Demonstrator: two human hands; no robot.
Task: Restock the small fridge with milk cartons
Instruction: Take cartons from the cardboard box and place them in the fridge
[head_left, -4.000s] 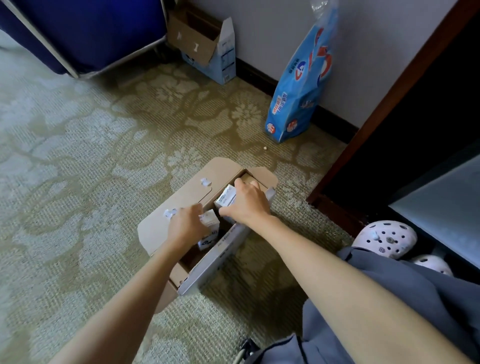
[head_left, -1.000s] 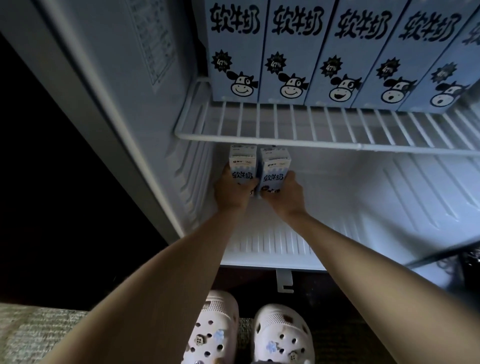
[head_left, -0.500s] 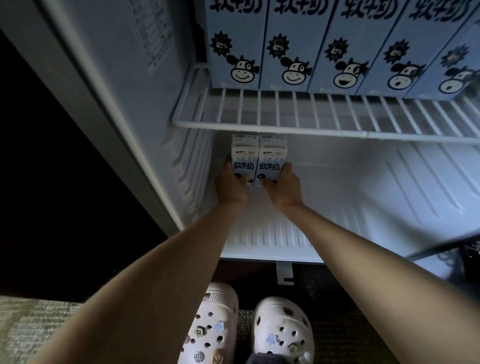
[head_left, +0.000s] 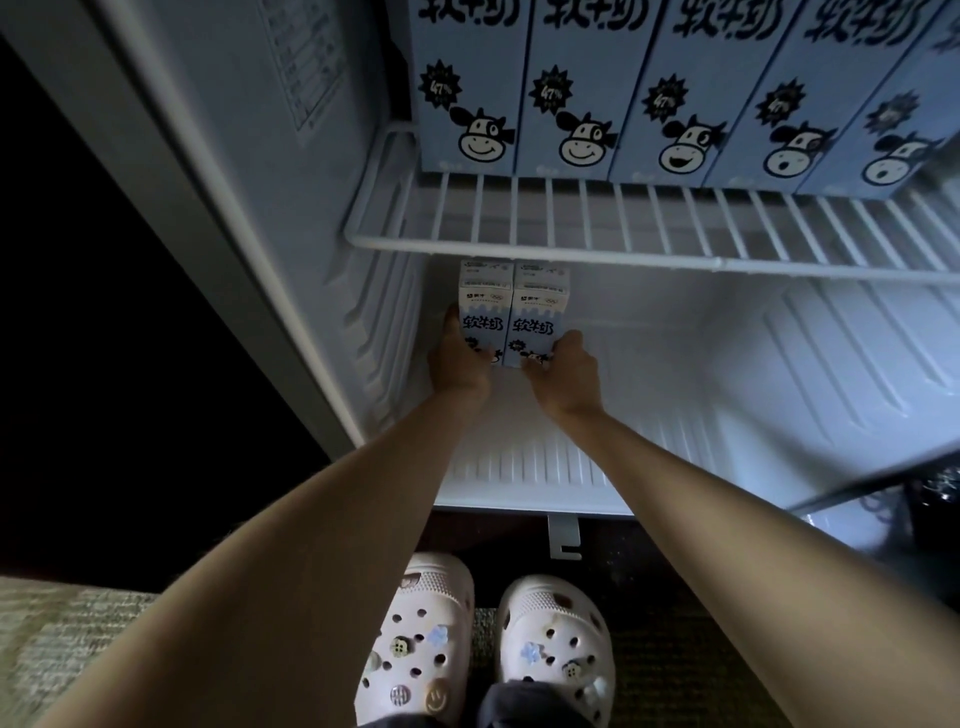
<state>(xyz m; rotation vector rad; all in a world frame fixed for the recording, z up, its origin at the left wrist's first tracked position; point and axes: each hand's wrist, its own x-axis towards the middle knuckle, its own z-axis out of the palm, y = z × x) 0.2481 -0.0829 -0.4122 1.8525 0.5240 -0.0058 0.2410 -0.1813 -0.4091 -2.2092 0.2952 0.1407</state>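
Two small blue-and-white milk cartons stand side by side at the back left of the fridge's lower compartment. My left hand (head_left: 460, 361) grips the left carton (head_left: 483, 306), thumb on its left side. My right hand (head_left: 569, 371) holds the right carton (head_left: 540, 312) low down, fingers at its front and right edge. Both cartons are upright and touch each other. Their bases are hidden behind my hands.
A white wire shelf (head_left: 623, 244) spans the fridge above my hands and carries several tall blue cartons (head_left: 576, 83) with cow faces. The ribbed fridge floor (head_left: 675, 415) stretches right. The fridge's left wall (head_left: 291, 156) is close. My white clogs (head_left: 488, 654) stand on the floor below.
Four seconds ago my hands were lifting cartons from a cardboard box on the carpet. Over the last second both cartons have moved further back into the lower compartment.
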